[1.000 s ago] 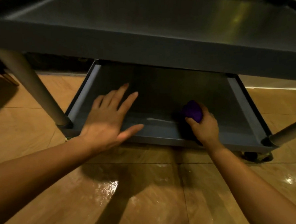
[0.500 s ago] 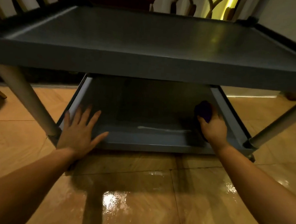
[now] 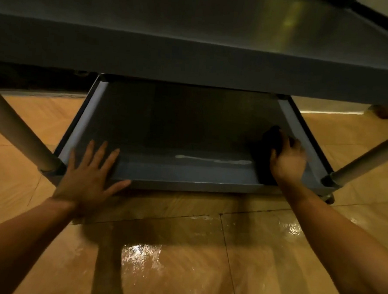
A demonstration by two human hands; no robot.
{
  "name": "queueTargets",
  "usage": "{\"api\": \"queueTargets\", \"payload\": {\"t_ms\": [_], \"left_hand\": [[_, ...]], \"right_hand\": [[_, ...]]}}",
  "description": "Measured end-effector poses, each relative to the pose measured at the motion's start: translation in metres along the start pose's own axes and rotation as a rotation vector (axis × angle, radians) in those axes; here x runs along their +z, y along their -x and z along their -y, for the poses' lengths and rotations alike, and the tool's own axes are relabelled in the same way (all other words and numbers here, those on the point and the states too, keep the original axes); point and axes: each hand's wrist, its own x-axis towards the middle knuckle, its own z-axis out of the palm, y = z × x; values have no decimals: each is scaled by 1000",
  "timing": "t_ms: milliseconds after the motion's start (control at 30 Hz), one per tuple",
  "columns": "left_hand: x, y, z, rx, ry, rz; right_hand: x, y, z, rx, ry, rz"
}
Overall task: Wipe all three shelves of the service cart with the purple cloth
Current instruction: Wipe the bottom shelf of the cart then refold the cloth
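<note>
The service cart (image 3: 193,62) fills the upper view, its dark grey upper shelf (image 3: 173,20) running across the top and its bottom shelf (image 3: 178,132) lying below, low over the glossy wooden floor (image 3: 182,248); at far left a pale round leg (image 3: 14,126) slants down to the bottom shelf's near-left corner; just right of that corner the left hand (image 3: 89,179) lies flat and spread, fingers (image 3: 102,151) splayed wide and holding nothing, the palm over the shelf's near rim (image 3: 186,184) and the fingertips reaching onto the shelf interior; the thumb points right along the rim; right of those fingers, on the shelf floor near the front wall, a pale whitish streak (image 3: 212,159) stretches toward the other hand; at the streak's right end the right hand (image 3: 288,161) presses down in the shelf's near-right area, its fingers curled over the purple cloth (image 3: 273,140), which looks almost black in the shadow and bulges out beyond and to the left of the fingertips; the cloth rests on the shelf floor, just beside the right side wall (image 3: 302,140); the hand is slightly blurred; beyond it another pale leg (image 3: 367,157) slants up to the right; both forearms reach in from the bottom edge over bright reflections on the floor.
</note>
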Motion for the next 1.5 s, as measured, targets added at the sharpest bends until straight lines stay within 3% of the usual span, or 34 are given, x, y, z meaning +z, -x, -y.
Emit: {"api": "queueTargets", "payload": {"t_ms": [167,367,633,767,867,967,1167,1233,1333,1400,1500], "left_hand": [[14,-9,-30,6,69,63],[40,-6,-41,-32,74,-19],[41,-6,-40,-40,142,-19],[32,-12,-14,18,145,15],[24,-12,28,-14,29,33],[24,-3,42,-22,10,73],[31,3,29,-62,96,-49],[30,4,29,-69,105,-66],[27,5,27,-62,116,-63],[24,6,29,-48,122,-29],[20,7,38,17,132,36]], "right_hand": [[31,-11,-11,89,3,187],[52,-9,26,163,-241,109],[72,64,163,-125,-441,212],[55,37,146,-250,-346,246],[38,-3,101,-39,-275,111],[42,-10,76,174,-280,182],[77,23,151,226,-454,155],[82,49,197,176,-552,222],[87,104,272,-70,-650,291],[86,121,299,-184,-594,333],[75,101,281,-381,-407,383]]}}
